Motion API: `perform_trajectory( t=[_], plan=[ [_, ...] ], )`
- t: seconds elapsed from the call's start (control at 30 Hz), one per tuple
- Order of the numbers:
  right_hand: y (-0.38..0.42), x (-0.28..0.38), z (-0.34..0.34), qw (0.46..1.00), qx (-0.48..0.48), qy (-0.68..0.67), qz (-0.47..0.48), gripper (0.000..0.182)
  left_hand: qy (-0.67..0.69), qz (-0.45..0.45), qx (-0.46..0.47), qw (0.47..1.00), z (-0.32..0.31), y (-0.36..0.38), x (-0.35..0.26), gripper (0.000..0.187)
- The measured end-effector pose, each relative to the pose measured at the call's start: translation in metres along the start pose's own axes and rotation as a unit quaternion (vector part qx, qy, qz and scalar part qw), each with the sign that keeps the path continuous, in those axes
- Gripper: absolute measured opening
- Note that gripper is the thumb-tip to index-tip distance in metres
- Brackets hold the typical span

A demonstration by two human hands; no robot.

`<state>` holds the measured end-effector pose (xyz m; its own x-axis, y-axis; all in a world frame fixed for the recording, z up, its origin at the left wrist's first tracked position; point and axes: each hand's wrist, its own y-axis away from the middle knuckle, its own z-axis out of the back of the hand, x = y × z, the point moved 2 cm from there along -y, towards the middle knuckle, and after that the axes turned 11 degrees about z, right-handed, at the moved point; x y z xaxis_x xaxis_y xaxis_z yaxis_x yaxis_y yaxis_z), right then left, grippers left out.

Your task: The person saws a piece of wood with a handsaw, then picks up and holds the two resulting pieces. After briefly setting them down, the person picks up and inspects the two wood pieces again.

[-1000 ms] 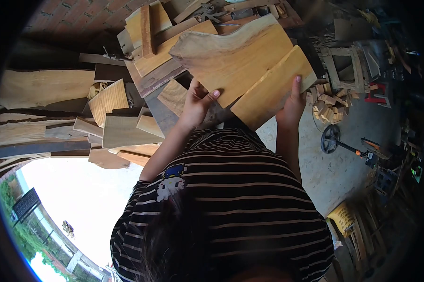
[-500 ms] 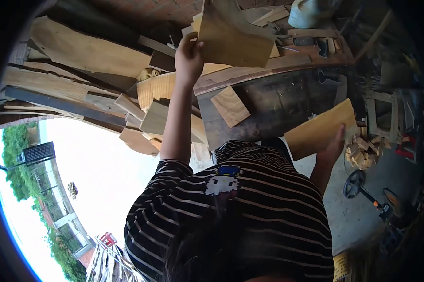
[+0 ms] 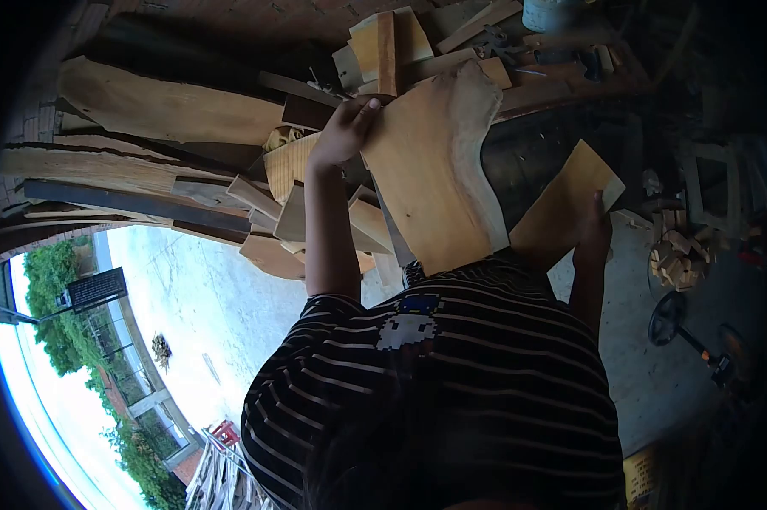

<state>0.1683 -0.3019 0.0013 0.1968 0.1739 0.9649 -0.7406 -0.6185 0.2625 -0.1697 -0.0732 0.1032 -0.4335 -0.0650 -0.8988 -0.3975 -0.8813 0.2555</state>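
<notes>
My left hand (image 3: 349,129) is closed on the upper left corner of a large wooden board (image 3: 438,170) with a wavy, bark-like right edge. The board hangs in front of my body and covers much of the dark work surface (image 3: 528,153). To the right, my right hand (image 3: 594,223) grips a smaller, lighter wooden board (image 3: 562,204) by its right side, thumb on its face. The lower left part of this smaller board lies close to the large board's lower right edge.
Long planks (image 3: 171,102) and offcuts lie stacked at the left. Beyond the boards are more wood pieces (image 3: 387,51), tools and a pale container (image 3: 546,15). At the right are a bundle of wood blocks (image 3: 682,259) and a wheeled device (image 3: 668,319).
The large board has come down and nearer to my body in my left hand, now hiding the small block on the work surface. My right hand has tilted the smaller board more upright.
</notes>
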Motion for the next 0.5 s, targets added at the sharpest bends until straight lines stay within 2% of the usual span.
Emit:
perform_trajectory(
  t=[0.03,0.07,0.17,0.3,0.43,0.5],
  plan=[
    [-0.001,-0.004,-0.001,1.000,0.010,-0.011,-0.006,0.054,0.010,0.022,0.049,0.998,-0.012,0.002,0.000,0.035],
    [-0.001,-0.006,-0.001,1.000,0.002,-0.001,-0.009,0.054,0.018,0.026,0.059,0.998,-0.023,0.001,0.006,0.035],
    [0.005,0.001,-0.009,0.999,0.011,0.024,0.019,0.052,0.090,0.073,0.061,0.991,-0.049,-0.004,0.022,0.035],
    [0.004,0.001,-0.002,0.998,0.008,0.058,0.014,0.051,0.066,0.088,0.064,0.992,-0.052,-0.005,0.025,0.035],
    [0.008,0.004,-0.001,1.000,0.004,-0.010,-0.005,0.056,0.122,0.108,0.090,0.983,-0.053,-0.001,0.021,0.033],
    [0.010,0.005,-0.001,0.999,0.007,-0.034,-0.006,0.057,0.134,0.093,0.065,0.984,-0.055,0.001,0.016,0.033]
  ],
)
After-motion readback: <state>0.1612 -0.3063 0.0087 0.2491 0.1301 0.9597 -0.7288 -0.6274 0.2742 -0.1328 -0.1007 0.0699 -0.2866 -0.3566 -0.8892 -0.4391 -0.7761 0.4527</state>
